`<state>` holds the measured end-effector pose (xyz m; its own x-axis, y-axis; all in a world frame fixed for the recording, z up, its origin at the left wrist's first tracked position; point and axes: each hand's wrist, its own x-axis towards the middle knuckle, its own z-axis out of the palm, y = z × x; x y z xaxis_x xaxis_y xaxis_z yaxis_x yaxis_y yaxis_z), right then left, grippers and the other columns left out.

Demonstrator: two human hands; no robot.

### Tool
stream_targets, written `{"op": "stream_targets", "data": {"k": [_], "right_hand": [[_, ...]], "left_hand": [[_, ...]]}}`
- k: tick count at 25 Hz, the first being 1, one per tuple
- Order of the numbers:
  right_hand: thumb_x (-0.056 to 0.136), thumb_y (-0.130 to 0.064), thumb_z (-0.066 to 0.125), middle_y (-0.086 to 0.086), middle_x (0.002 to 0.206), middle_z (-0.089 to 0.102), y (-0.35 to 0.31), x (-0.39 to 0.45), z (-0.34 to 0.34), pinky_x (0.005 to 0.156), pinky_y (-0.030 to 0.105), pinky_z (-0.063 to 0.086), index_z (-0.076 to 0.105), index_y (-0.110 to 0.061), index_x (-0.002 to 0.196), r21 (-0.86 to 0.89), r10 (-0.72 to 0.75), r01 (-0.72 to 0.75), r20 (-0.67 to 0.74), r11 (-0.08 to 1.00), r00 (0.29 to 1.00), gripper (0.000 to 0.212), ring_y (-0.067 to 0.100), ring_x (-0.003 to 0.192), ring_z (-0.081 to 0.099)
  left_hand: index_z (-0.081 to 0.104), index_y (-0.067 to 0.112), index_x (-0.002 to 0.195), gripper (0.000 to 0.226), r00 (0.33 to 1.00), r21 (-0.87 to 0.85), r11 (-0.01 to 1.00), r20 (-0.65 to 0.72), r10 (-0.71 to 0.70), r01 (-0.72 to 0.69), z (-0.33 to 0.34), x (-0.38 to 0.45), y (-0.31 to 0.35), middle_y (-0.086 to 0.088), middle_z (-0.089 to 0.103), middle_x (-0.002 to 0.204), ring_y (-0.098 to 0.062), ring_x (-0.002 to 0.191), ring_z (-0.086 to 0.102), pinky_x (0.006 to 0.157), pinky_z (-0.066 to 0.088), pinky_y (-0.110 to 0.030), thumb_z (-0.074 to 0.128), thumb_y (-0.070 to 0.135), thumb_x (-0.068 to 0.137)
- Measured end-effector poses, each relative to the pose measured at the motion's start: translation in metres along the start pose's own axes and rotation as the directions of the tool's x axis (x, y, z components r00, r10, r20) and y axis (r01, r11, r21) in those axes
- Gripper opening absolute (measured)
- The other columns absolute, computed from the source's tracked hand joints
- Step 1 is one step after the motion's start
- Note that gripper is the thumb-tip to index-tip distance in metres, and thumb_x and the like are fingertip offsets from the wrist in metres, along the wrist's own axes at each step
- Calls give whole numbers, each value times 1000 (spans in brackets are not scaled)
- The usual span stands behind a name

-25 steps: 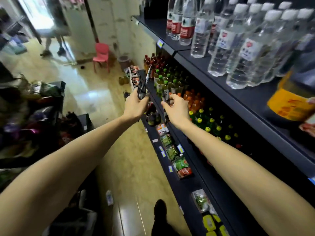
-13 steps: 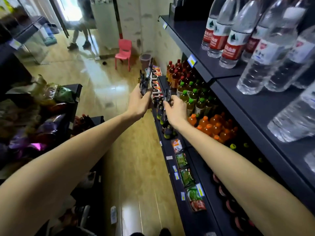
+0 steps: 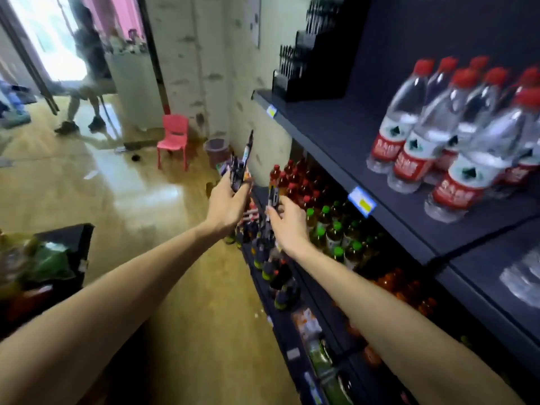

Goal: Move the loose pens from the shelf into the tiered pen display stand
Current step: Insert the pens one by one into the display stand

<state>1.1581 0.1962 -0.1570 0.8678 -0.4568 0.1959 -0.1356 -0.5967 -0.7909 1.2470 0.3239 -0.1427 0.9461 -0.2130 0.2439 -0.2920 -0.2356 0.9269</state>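
Dark pens (image 3: 239, 168) bunched upright, left hand (image 3: 226, 204)

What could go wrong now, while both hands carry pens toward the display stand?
The left hand grips a loose bundle of pens; one sticks out high and might slip. The pen display stand sits far back on the top shelf, so reaching it with the right hand could brush the water bottles.

A matt dark shelf (image 3: 336, 124) carries clear plastic water bottles (image 3: 409, 124) with glossy red-and-white labels and red caps. The black tiered pen display stand (image 3: 309, 74) looks like smooth plastic. The yellowish floor (image 3: 117, 194) shines glossy; a red plastic chair (image 3: 173, 135) stands on it.
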Motion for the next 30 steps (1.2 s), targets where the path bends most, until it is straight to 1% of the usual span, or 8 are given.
{"op": "stream_targets", "data": {"k": [2, 5, 10, 14, 17, 22, 27, 30], "right_hand": [[101, -30, 60, 2, 104, 73, -14, 36, 2, 84, 36, 56, 66, -11, 122, 4, -8, 8, -41, 1000, 999, 28, 21, 96, 69], [101, -28, 62, -6, 87, 69, -44, 101, -1, 75, 33, 53, 68, -14, 111, 31, -16, 22, -169, 999, 986, 19, 13, 82, 66], [100, -25, 63, -12, 65, 58, -65, 188, -24, 57, 19, 42, 66, -19, 93, 72, -56, 82, -314, 994, 948, 9, -1, 58, 54], [98, -30, 66, -22, 69, 64, -60, 269, -38, 63, 30, 49, 68, -29, 93, 90, -27, 71, -418, 993, 908, 6, 0, 62, 57], [97, -30, 67, -11, 79, 73, -56, 331, -47, 68, 40, 58, 71, -30, 96, 142, -14, 93, -475, 986, 880, 3, 8, 73, 69], [99, -17, 64, 3, 80, 77, -68, 456, -70, 73, 45, 57, 69, -15, 100, 203, -27, 148, -500, 968, 866, 6, 24, 76, 73], [101, -14, 60, -4, 90, 79, -79, 535, -79, 73, 53, 60, 61, -15, 115, 241, -16, 142, -460, 960, 888, 14, 25, 75, 72], [103, -17, 58, -5, 93, 80, -87, 571, -80, 76, 52, 59, 56, -12, 125, 213, -35, 140, -432, 967, 901, 22, 29, 79, 72]], "left_hand": [[61, 35, 97, 13, 998, 14, 998, 7, 65, -65, -7, 39, 13, 8, 66, 84, -24, 84, 68, 82, 58, -45, 59, 48, 97], [55, 21, 90, 17, 992, -22, 992, -7, 123, -123, -6, 117, 28, 7, 61, 79, -8, 71, 58, 69, 46, -21, 58, 32, 102], [51, 24, 79, 29, 991, -282, 957, 85, 100, -72, 25, 211, 41, -5, 62, 63, -26, 60, 65, 67, 54, -47, 57, 43, 99], [56, 4, 78, 45, 969, -317, 935, 135, 209, -157, 51, 285, 55, -7, 61, 55, -17, 52, 60, 54, 48, -28, 54, 40, 105], [58, 1, 80, 45, 958, -288, 938, 153, 242, -191, 67, 342, 57, -6, 62, 55, -11, 43, 56, 47, 43, -20, 53, 37, 106], [52, 13, 105, 6, 950, -390, 898, 148, 277, -201, 90, 466, 84, -10, 69, 72, -19, 46, 54, 43, 42, -27, 51, 18, 107], [50, 19, 101, 19, 953, -450, 871, 119, 277, -197, 111, 559, 103, -11, 68, 83, -25, 48, 49, 48, 40, -32, 46, 1, 98], [51, 19, 97, 7, 932, -489, 842, 142, 335, -228, 124, 616, 103, -7, 62, 75, -23, 50, 42, 52, 39, -40, 51, 12, 99]]}}
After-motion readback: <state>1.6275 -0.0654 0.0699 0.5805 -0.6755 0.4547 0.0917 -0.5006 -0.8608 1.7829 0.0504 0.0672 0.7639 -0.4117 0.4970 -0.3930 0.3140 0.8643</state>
